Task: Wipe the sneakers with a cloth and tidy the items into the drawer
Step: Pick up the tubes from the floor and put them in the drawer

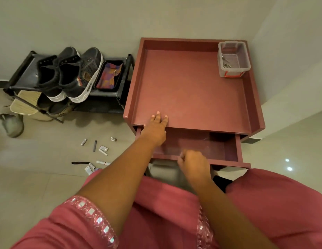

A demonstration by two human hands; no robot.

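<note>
A pair of black sneakers [70, 74] with white soles stands on a black shoe rack [27, 69] at the left. Beside them a black tray holds a multicoloured cloth [110, 75]. Several small items [97, 153], tubes, packets and a black pen, lie scattered on the floor. The maroon cabinet's drawer [226, 150] is pulled out and looks bare inside. My left hand [154, 126] rests flat on the front edge of the cabinet top [192, 87], fingers spread. My right hand [192, 164] is closed on the drawer's front edge.
A clear plastic box [233, 59] with a red latch and a few small metal things sits at the cabinet top's back right corner. More shoes and a woven mat sit under the rack; a grey slipper [12, 124] lies on the floor. Walls close behind and at right.
</note>
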